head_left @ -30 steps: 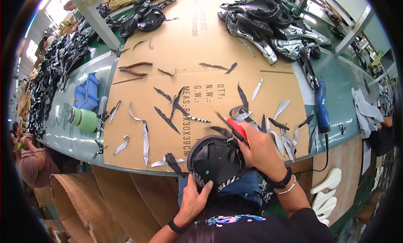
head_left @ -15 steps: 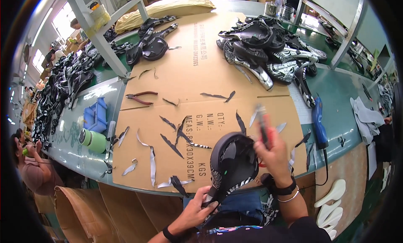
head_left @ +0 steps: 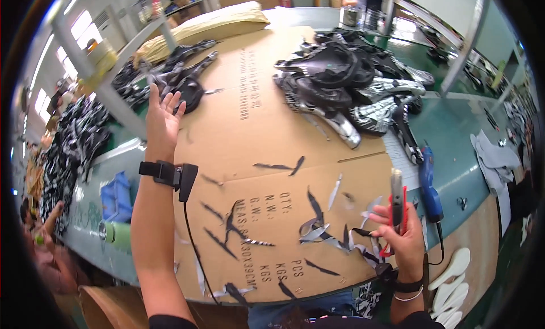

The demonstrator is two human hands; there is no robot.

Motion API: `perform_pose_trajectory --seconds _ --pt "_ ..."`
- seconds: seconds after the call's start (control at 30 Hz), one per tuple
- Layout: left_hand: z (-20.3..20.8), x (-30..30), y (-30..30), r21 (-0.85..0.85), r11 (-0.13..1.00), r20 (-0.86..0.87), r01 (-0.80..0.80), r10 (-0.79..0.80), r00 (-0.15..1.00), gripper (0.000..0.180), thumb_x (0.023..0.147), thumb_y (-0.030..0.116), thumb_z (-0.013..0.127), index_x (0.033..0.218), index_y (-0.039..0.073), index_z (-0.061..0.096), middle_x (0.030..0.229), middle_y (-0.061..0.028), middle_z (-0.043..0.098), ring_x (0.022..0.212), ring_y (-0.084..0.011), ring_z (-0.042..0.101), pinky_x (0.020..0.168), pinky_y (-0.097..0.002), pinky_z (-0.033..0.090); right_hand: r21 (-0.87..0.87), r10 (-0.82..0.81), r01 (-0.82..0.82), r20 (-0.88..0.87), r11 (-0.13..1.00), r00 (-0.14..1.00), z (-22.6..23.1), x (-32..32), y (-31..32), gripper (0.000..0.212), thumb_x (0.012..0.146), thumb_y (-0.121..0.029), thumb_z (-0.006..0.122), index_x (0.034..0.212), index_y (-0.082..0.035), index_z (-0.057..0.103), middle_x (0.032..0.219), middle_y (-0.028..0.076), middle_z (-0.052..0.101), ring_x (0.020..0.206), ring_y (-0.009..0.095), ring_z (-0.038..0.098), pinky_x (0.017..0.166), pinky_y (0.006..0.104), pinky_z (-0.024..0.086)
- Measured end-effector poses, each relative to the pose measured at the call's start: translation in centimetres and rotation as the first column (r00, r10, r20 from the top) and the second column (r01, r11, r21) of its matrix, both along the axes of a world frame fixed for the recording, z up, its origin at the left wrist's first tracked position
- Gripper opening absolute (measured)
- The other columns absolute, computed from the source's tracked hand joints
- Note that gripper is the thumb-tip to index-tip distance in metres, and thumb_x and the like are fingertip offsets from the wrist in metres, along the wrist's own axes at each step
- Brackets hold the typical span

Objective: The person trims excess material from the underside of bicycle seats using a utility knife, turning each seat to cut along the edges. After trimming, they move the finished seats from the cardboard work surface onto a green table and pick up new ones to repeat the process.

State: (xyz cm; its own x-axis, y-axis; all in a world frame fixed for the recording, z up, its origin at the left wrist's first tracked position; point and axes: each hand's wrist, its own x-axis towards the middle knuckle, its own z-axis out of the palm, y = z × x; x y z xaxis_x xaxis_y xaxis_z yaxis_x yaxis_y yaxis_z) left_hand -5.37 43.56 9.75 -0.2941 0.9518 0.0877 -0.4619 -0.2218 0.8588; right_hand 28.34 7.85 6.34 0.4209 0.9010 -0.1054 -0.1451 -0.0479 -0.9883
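Note:
My left hand [head_left: 164, 120] is stretched far to the left, palm up, fingers spread and holding nothing. Just beyond it lie black bicycle saddles [head_left: 192, 94], partly covered by the hand. In my right hand [head_left: 407, 238] is a pair of red-handled pliers [head_left: 397, 201], pointing up and away over the right side of the cardboard sheet [head_left: 227, 153]. Beneath and left of that hand are dark and grey trimmed strips [head_left: 318, 232], some curled in a tangle. More black strips [head_left: 220, 242] are scattered across the cardboard.
A large heap of black and silver saddles [head_left: 340, 73] stands at the far right. Beside the cardboard lies a blue corded power tool [head_left: 430, 181]. A blue bin [head_left: 116, 198] and green bottle [head_left: 118, 233] sit left of my arm. Metal posts [head_left: 122, 110] rise at both sides.
The saddle has left my left hand, which has swung from the front edge to the far left and opened. My right hand has moved right and lower, still with the pliers.

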Motion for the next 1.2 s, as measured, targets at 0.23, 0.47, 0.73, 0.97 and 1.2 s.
perform_pose_trajectory --seconds 0.23,0.47,0.73,0.97,1.2 --pt "-6.7 17.5 4.7 -0.453 0.723 -0.282 0.521 -0.671 0.686 0.041 0.088 0.040 0.068 0.098 0.005 0.050 0.087 -0.0089 0.060 0.086 -0.0186 0.059 0.076 -0.0324 0.051 0.544 0.555 -0.253 -0.512 0.800 0.655 2.5 -0.3 1.2 0.050 0.081 -0.003 0.069 0.123 -0.003 0.043 0.090 0.015 0.064 0.090 0.025 0.065 0.072 0.0366 0.053" --pt "-7.7 26.6 9.0 -0.413 0.709 -0.138 0.572 -0.670 0.730 0.042 0.085 0.035 0.066 0.115 0.005 0.058 0.111 -0.0143 0.063 0.101 -0.0254 0.063 0.081 -0.0399 0.056 0.746 0.881 -0.505 -0.235 0.434 0.411 7.3 0.5 2.1 0.046 0.078 -0.032 0.079 0.105 0.003 0.066 0.092 0.013 0.072 0.084 0.028 0.065 0.076 0.0366 0.049" --pt "-7.3 26.8 8.8 -0.442 0.651 -0.196 0.617 -0.741 0.642 0.048 0.085 0.030 0.071 0.119 -0.001 0.057 0.106 -0.0124 0.066 0.087 -0.0219 0.067 0.073 -0.0363 0.058 0.888 0.885 -0.045 -0.451 0.458 0.115 8.8 -1.5 1.0 0.039 0.076 -0.017 0.081 0.101 0.002 0.060 0.083 0.016 0.068 0.080 0.029 0.065 0.069 0.0356 0.047" --pt "-10.4 22.8 12.4 -0.200 0.790 -0.372 0.579 -0.608 0.702 0.027 0.086 0.016 0.065 0.107 0.001 0.061 0.099 -0.0132 0.066 0.088 -0.0270 0.067 0.079 -0.0382 0.056 0.911 0.871 -0.059 -0.369 0.408 0.323 9.6 -1.9 -0.3 0.041 0.075 -0.024 0.082 0.100 -0.001 0.059 0.084 0.015 0.069 0.078 0.027 0.065 0.070 0.0369 0.045" --pt "-5.1 12.4 6.2 -0.317 0.653 -0.034 0.687 -0.732 0.680 0.022 0.093 0.009 0.047 0.106 -0.005 0.058 0.106 -0.0176 0.064 0.095 -0.0267 0.065 0.089 -0.0379 0.054 0.967 0.903 -0.153 -0.126 0.204 0.410 8.4 -3.3 -2.1 0.045 0.076 -0.032 0.081 0.102 -0.001 0.059 0.087 0.014 0.070 0.075 0.028 0.065 0.075 0.0379 0.045"
